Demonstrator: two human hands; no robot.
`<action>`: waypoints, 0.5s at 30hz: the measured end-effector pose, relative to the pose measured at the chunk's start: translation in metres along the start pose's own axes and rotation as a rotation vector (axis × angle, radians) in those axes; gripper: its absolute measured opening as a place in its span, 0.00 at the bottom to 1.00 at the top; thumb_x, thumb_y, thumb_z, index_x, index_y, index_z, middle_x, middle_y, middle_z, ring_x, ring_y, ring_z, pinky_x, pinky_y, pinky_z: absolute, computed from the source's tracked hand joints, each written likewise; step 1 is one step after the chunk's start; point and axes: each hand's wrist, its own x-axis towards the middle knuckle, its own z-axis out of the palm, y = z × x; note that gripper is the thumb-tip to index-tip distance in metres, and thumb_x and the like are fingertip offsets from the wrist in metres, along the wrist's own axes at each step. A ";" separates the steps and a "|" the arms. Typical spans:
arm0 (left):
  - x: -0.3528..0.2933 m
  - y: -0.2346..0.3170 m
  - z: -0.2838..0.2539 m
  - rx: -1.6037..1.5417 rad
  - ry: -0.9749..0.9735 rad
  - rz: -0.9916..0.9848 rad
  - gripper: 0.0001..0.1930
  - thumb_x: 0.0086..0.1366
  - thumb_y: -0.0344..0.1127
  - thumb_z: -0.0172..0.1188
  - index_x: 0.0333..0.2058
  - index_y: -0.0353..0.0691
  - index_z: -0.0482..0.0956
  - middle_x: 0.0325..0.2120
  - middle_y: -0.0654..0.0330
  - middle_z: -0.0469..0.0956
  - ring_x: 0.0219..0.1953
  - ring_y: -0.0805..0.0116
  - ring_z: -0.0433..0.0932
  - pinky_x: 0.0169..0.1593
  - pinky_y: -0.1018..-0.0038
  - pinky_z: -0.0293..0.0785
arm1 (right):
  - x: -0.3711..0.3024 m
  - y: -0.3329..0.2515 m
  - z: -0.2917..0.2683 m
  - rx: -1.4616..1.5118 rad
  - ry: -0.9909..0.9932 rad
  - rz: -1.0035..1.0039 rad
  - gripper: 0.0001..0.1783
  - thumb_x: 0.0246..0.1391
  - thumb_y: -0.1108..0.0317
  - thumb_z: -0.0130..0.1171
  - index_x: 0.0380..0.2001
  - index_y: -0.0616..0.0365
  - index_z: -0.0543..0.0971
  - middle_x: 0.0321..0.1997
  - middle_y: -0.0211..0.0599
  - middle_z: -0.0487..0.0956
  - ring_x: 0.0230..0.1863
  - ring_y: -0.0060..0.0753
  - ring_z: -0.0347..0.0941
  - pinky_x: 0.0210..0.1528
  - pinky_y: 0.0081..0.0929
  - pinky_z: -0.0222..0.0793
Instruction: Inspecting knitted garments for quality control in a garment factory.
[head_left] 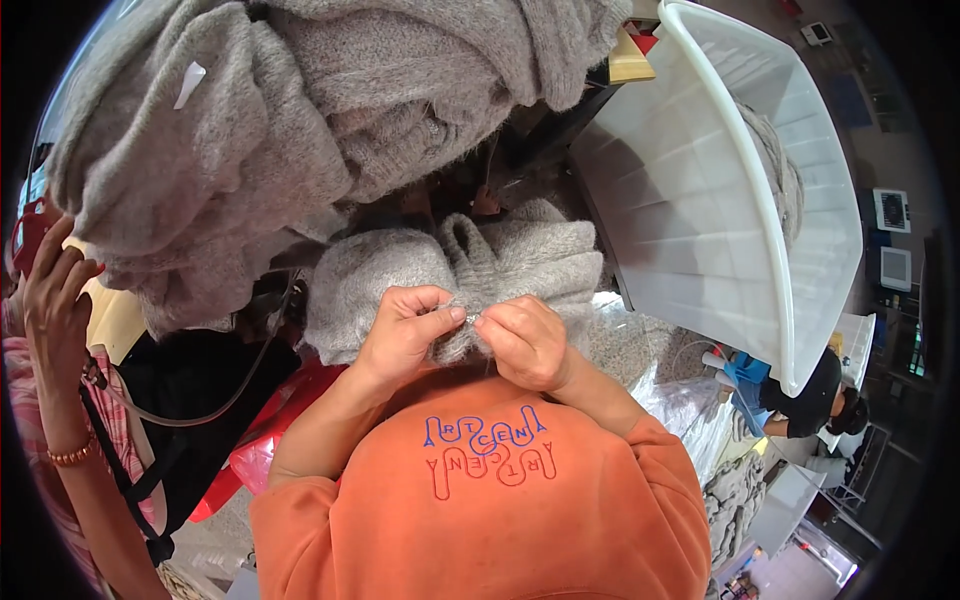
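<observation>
A grey fuzzy knitted garment (500, 265) lies bunched in front of me, just above my orange sweatshirt. My left hand (405, 335) pinches the garment's near edge between thumb and fingers. My right hand (525, 340) is closed on the same edge right beside it, and the fingertips of both hands almost meet. Something thin and silvery shows between the fingertips; I cannot tell what it is.
A large heap of grey knitwear (300, 110) fills the upper left. A white plastic tub (740, 190) stands tilted at the upper right. Another person's raised hand and arm (55, 330) are at the left edge, with a black bag (200, 400) and red plastic (270, 430) beside them.
</observation>
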 end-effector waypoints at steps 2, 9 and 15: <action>0.000 0.000 0.000 -0.009 0.001 0.000 0.04 0.56 0.22 0.53 0.25 0.32 0.76 0.20 0.66 0.74 0.22 0.83 0.68 0.24 0.84 0.64 | -0.001 0.000 0.002 0.006 -0.013 0.008 0.16 0.28 0.82 0.57 0.28 0.64 0.74 0.27 0.37 0.72 0.23 0.33 0.69 0.21 0.24 0.64; -0.003 -0.007 -0.002 0.190 0.047 0.081 0.03 0.56 0.24 0.55 0.27 0.32 0.77 0.20 0.68 0.74 0.22 0.85 0.67 0.23 0.85 0.63 | 0.000 0.004 0.002 0.062 -0.120 0.091 0.14 0.27 0.81 0.57 0.26 0.63 0.74 0.26 0.36 0.72 0.23 0.34 0.68 0.24 0.27 0.64; -0.005 -0.004 0.000 0.310 0.105 0.128 0.02 0.53 0.24 0.59 0.28 0.32 0.77 0.20 0.70 0.74 0.23 0.86 0.66 0.24 0.86 0.63 | -0.003 0.006 0.008 0.146 -0.104 0.207 0.14 0.27 0.82 0.55 0.25 0.62 0.74 0.26 0.37 0.71 0.24 0.37 0.68 0.25 0.28 0.65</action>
